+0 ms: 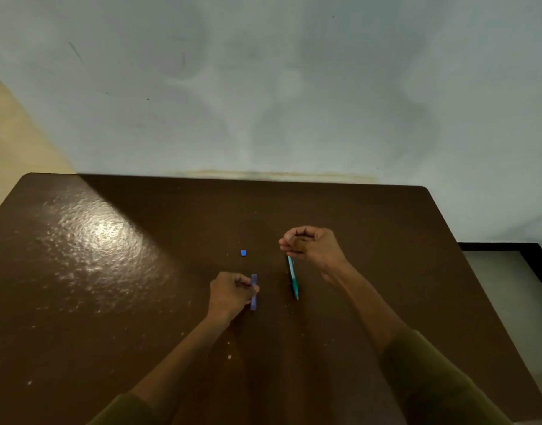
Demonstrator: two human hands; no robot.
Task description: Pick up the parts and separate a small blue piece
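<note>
blue pen barrel (253,292) in left hand (230,294) pinch grip, upright

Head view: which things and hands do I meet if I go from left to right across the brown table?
Left hand → small blue piece → translucent blue strip held by the left hand → teal pen → right hand.

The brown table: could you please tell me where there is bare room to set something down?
The brown table is bare across its glossy left half and along the far edge by the wall. It is crowded mid-table: the left hand pinches a purple strip, the right hand is over a teal pen, and a small blue cap lies between.
</note>
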